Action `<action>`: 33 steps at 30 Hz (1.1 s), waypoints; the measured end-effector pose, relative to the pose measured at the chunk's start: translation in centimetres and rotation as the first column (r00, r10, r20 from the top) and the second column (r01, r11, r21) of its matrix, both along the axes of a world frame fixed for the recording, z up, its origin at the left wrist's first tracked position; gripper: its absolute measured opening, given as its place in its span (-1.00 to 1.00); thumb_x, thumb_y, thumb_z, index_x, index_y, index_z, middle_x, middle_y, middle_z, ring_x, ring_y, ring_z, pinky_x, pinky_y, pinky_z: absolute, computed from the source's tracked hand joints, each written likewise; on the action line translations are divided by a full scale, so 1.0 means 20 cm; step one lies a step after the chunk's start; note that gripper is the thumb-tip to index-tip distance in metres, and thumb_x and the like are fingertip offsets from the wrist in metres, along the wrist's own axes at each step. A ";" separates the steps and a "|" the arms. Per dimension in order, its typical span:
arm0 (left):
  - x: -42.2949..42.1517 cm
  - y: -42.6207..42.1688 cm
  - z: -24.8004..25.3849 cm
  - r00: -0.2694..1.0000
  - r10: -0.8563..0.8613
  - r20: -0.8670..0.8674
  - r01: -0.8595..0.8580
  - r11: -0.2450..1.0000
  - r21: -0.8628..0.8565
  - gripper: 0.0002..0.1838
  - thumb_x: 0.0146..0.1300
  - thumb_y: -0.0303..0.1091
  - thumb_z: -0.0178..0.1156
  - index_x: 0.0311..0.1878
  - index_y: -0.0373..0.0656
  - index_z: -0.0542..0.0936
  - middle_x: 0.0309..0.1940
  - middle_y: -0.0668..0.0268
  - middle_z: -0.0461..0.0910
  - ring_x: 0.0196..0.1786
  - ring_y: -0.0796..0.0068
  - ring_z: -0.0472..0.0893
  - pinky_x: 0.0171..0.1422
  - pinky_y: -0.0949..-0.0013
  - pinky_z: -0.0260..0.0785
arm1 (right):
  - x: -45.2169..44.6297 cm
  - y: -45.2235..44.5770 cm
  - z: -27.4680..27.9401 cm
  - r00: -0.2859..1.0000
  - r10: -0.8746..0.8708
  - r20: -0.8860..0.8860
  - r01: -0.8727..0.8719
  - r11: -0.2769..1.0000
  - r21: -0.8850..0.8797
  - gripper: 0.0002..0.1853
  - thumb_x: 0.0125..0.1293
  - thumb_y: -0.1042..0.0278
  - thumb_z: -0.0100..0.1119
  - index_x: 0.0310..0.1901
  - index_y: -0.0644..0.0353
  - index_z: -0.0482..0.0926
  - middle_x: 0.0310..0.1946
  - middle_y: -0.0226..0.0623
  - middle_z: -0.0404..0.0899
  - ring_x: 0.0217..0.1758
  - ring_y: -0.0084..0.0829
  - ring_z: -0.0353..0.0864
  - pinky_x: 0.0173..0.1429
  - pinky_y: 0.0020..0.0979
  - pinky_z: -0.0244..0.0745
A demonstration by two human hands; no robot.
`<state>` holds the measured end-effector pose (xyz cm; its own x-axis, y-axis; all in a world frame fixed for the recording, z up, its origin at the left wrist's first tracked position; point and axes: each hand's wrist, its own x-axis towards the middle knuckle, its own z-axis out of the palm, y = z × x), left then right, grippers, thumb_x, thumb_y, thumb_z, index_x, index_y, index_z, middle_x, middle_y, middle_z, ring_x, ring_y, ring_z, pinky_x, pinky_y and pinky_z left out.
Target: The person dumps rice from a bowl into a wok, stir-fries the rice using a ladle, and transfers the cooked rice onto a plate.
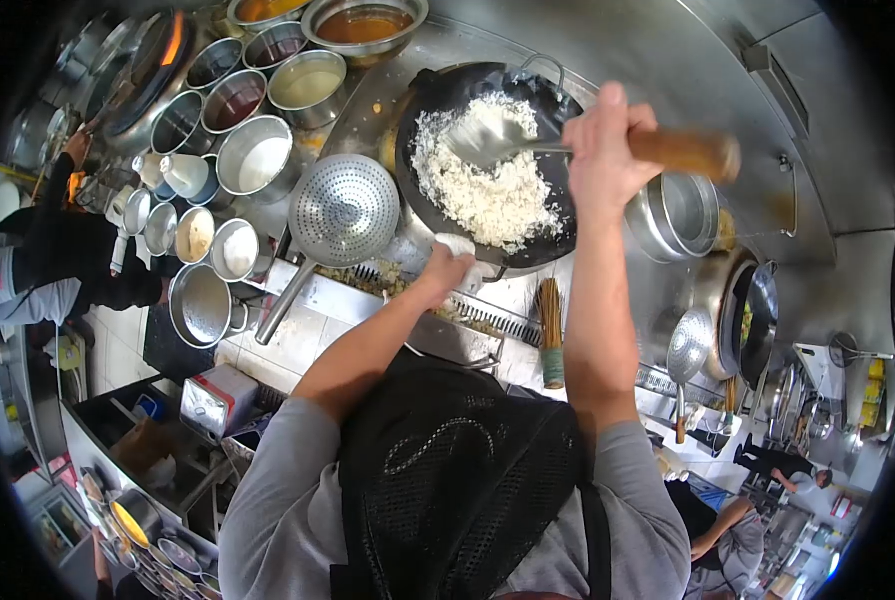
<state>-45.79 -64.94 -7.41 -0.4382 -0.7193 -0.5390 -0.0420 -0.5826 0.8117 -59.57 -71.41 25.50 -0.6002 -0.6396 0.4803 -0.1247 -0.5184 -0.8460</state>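
Note:
White rice (503, 200) lies spread in a large black wok (558, 130). My right hand (608, 145) is wrapped round the handle of a metal ladle (488, 140), whose wooden end (693, 153) sticks out to the right. The ladle's bowl rests in the rice and is slightly blurred. At the wok's near edge, my left hand (448, 272) grips a folded white cloth (460, 245) against the rim. A perforated strainer (345, 210) with a long handle lies just left of the wok.
Metal bowls of sauces and seasonings, one with white contents (265, 163), crowd the left. A bamboo brush (551, 330) stands near the front edge. Steel pots (673, 215), a second strainer (690, 345) and another wok (758, 320) are at right. Other people are at both sides.

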 end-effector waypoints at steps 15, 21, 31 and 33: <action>0.00 -0.02 0.00 0.998 0.041 -0.038 -0.038 0.997 0.066 -0.46 0.38 -0.57 0.23 0.36 -0.38 0.26 0.10 0.12 0.57 0.08 0.32 0.65 0.07 0.25 0.60 | -0.14 0.33 -0.29 0.952 0.071 -0.298 0.039 0.936 0.348 -0.53 0.57 0.20 0.31 -0.55 0.15 0.46 -0.61 -0.44 0.50 -0.52 -0.57 0.44 -0.38 -0.36 0.36; 0.01 0.01 -0.06 0.992 0.048 -0.114 -0.043 0.998 0.051 -0.47 0.39 -0.59 0.22 0.35 -0.38 0.28 0.09 0.09 0.57 0.03 0.30 0.69 0.02 0.24 0.63 | -0.12 0.43 -0.72 0.905 -0.195 -0.377 0.243 0.966 0.084 -0.67 0.51 0.37 0.38 -0.45 0.10 0.53 -0.50 -0.44 0.64 -0.37 -0.63 0.57 -0.16 -0.43 0.51; 0.02 -0.06 0.18 0.997 0.062 -0.041 -0.056 0.989 0.137 -0.53 0.36 -0.54 0.30 0.24 -0.37 0.34 0.05 0.17 0.56 -0.01 0.40 0.64 -0.05 0.26 0.58 | -0.14 0.31 -0.33 0.997 -0.067 -0.045 0.074 0.981 0.178 -0.67 0.60 0.55 0.13 -0.39 0.11 0.35 -0.61 -0.43 0.35 -0.62 -0.52 0.31 -0.42 -0.30 0.39; 0.02 -0.04 0.14 0.995 0.065 -0.077 -0.057 0.993 0.103 -0.53 0.36 -0.54 0.29 0.24 -0.36 0.33 0.05 0.17 0.55 -0.01 0.39 0.64 -0.05 0.26 0.59 | -0.24 0.35 -0.13 0.991 0.031 -0.132 0.019 0.933 0.360 -0.65 0.62 0.53 0.12 -0.40 0.09 0.32 -0.63 -0.45 0.33 -0.61 -0.56 0.32 -0.46 -0.36 0.36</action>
<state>-45.48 -65.68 -4.69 -0.4403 -0.6896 -0.5750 0.0590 -0.6612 0.7479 -64.30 -64.34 22.81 -0.5427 -0.7875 0.2920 -0.2466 -0.1829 -0.9517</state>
